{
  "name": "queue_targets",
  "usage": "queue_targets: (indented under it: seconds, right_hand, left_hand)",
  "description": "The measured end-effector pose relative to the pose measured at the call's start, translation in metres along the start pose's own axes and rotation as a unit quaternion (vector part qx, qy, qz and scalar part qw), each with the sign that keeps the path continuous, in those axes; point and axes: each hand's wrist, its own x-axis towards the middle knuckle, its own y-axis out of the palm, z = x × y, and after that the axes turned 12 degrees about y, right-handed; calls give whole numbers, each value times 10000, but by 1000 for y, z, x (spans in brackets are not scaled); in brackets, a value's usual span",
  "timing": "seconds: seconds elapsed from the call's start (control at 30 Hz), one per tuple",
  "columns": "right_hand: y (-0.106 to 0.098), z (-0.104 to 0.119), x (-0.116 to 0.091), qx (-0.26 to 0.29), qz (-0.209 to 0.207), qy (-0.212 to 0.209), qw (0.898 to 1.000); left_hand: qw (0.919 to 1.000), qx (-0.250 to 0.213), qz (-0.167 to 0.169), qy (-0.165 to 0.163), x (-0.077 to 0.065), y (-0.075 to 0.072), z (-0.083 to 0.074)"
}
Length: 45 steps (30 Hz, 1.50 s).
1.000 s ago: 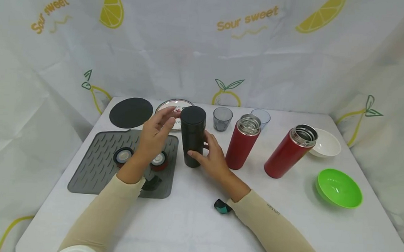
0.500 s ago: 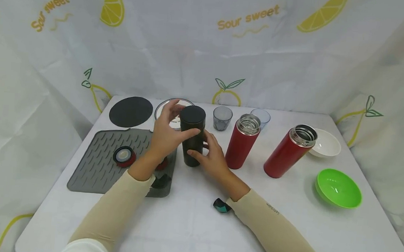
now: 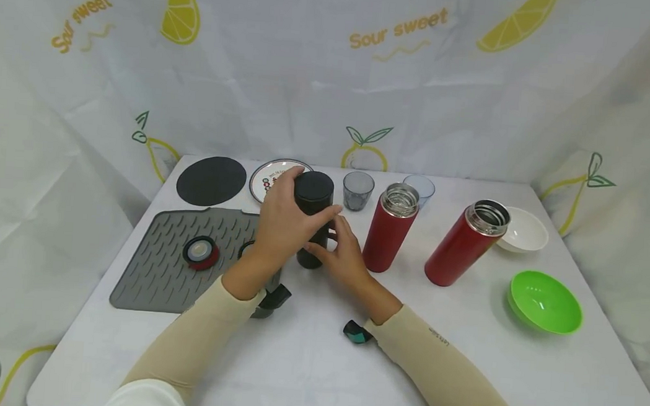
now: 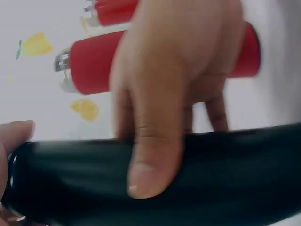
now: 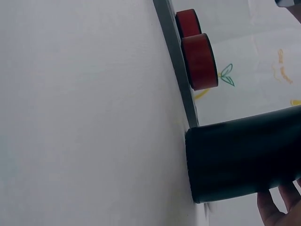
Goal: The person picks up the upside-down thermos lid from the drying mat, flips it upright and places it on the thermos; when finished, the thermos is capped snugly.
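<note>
A black thermos flask [image 3: 308, 260] stands upright on the white table, its black lid [image 3: 315, 185] on top. My left hand [image 3: 283, 222] holds it just below the lid, thumb across the front and fingers round the far left side. Lower down, my right hand [image 3: 347, 254] grips the body from the right. The left wrist view shows the right hand's thumb [image 4: 155, 165] lying along the flask, and part of the left hand at the left edge. In the right wrist view the flask's base [image 5: 202, 165] rests on the table, with fingers [image 5: 269, 209] touching its side.
Two open red flasks [image 3: 390, 235] [image 3: 462, 248] stand to the right. A grey mat [image 3: 154, 261] at left bears red stoppers [image 3: 200, 252]. Behind are a black disc [image 3: 211, 181], a plate [image 3: 262, 180] and glasses [image 3: 358, 189]. White [image 3: 524, 231] and green [image 3: 545, 302] bowls sit far right.
My left hand has come over from the left and closed round the upper part of the black thermos flask. My right hand has kept its grip, and the flask has barely moved.
</note>
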Motion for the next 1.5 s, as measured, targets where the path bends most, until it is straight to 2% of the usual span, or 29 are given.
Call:
queue_targets:
  seconds: [0.07,0.13,0.17,0.27,0.37,0.47,0.6,0.67,0.73,0.8,0.93,1.03,1.13,1.23,1.3,1.4,1.5]
  right_hand:
    - [0,1,0,39,21,40,10000]
    - [1,1,1,41,50,103,9999]
    - [1,1,1,30,54,114,9999]
    - [1,3,3,-36,4,173,9998]
    - [0,4,4,-64,-34,231,9997]
    - [-1,4,5,-69,20,301,9995]
    - [-2,5,6,-68,86,387,9992]
    - [-2,5,6,-76,84,461,9989]
    - [-3,6,5,-85,81,575,9983]
    - [-4,6,4,-94,77,698,9975]
    - [-5,6,3,-120,64,843,9963]
    - [-6,6,3,-139,26,859,9962]
    - [-8,7,3,-110,21,825,9965]
    - [-8,7,3,-74,71,751,9971]
    - [-7,7,1,-54,138,688,9975]
    - [-9,4,-5,-31,241,597,9979]
    - [-15,3,-17,-118,232,500,9984]
  left_hand:
    - [9998,-36,189,-87,5,-2,1]
    - [9971,-551,450,-256,10,-8,6]
    - [9934,-908,615,-347,12,-11,10]
    - [9711,-2024,1139,-545,21,-18,24]
    - [9481,-2730,1530,-560,28,-21,36]
    - [9412,-2865,1725,-471,30,-22,43]
    - [9475,-2513,1940,-390,21,-31,54]
    - [9530,-2033,2207,-421,9,-42,67]
    - [9546,-1397,2568,-577,-6,-58,84]
    - [9504,-688,2934,-773,-23,-78,104]
    - [9330,475,3415,-1030,-55,-115,139]
    - [9207,868,3634,-1128,-73,-130,157]
    - [9174,979,3691,-1121,-83,-135,166]
    - [9242,1004,3554,-972,-85,-134,168]
    - [9302,993,3437,-823,-81,-132,162]
    - [9418,726,3245,-491,-72,-125,136]
    - [9496,256,3120,125,-63,-115,96]
